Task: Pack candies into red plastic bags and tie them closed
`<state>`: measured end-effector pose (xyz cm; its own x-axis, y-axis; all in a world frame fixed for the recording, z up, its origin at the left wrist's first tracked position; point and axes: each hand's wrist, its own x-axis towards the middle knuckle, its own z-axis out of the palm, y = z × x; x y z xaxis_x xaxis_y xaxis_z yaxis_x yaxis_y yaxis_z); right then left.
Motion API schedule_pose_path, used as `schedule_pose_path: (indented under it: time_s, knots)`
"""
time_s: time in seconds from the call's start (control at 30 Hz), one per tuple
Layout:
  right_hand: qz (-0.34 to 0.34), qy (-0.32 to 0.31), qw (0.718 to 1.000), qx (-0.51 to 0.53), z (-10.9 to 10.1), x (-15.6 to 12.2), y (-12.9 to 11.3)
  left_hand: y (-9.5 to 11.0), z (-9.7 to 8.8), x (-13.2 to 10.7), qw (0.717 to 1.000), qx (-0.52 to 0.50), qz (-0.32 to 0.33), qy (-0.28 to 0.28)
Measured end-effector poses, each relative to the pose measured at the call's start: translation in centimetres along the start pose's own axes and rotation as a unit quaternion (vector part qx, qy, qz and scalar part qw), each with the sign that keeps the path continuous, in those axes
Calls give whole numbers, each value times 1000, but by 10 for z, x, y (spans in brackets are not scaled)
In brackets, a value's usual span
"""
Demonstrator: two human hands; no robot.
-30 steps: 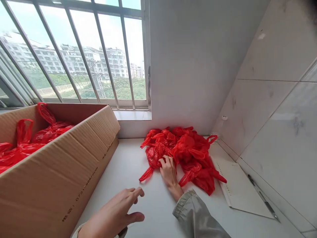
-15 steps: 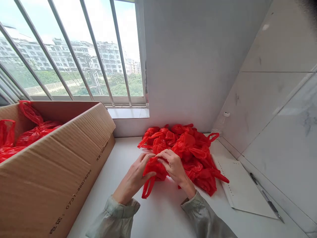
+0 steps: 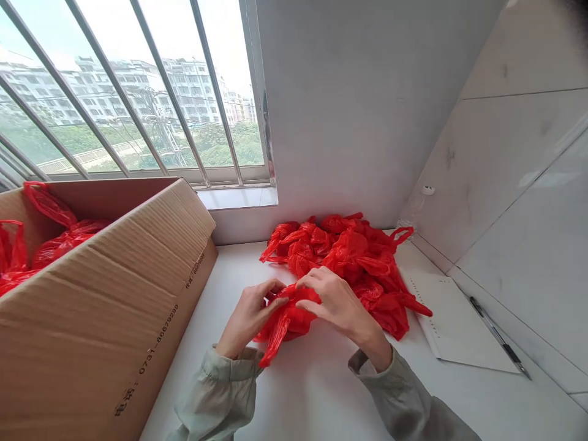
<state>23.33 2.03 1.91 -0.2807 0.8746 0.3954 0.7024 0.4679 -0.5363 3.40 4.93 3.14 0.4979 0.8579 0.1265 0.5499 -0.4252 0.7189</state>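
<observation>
A crumpled red plastic bag [image 3: 294, 323] lies on the white tabletop between my two hands, one handle loop trailing toward me. My left hand [image 3: 252, 312] curls round its left side, thumb and fingers closing on the film. From the right, my right hand [image 3: 333, 300] has its fingertips on the top of the bag, with the thumb held apart from the fingers. Just beyond my hands, a heap of red plastic bags [image 3: 349, 251] rests against the wall.
On the left stands a large cardboard box [image 3: 138, 263] with more red bags [image 3: 73, 239] inside. To the right lie a white notebook [image 3: 459, 331] and a pen [image 3: 500, 337] beside the tiled wall. A barred window [image 3: 206, 92] is at the back left.
My hands have shifted on the bag, and my right thumb has spread away from the fingers. The bag's handle loop has gathered into a narrow strand. The camera view has tilted slightly.
</observation>
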Motion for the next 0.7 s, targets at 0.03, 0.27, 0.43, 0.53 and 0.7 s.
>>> schedule_pose_path:
  time_s: [0.03, 0.27, 0.43, 0.53, 0.7]
  knots:
    - [9, -18, 1000, -21, 3, 0, 0, 0, 0, 0, 1000, 3, 1, -4]
    - [69, -60, 995, 32, 9, 3, 10, -3, -9, 0, 1000, -23, -11, -5]
    - [132, -45, 987, 79, -12, -2, 29, -27, -30, -6, 996, -48, -71, 41]
    - [155, -124, 978, 65, -26, -9, 42, -38, -45, -15, 993, -47, -109, 7]
    - [154, -175, 969, 86, -31, -13, 33, -21, -47, -28, 990, 62, -105, -76]
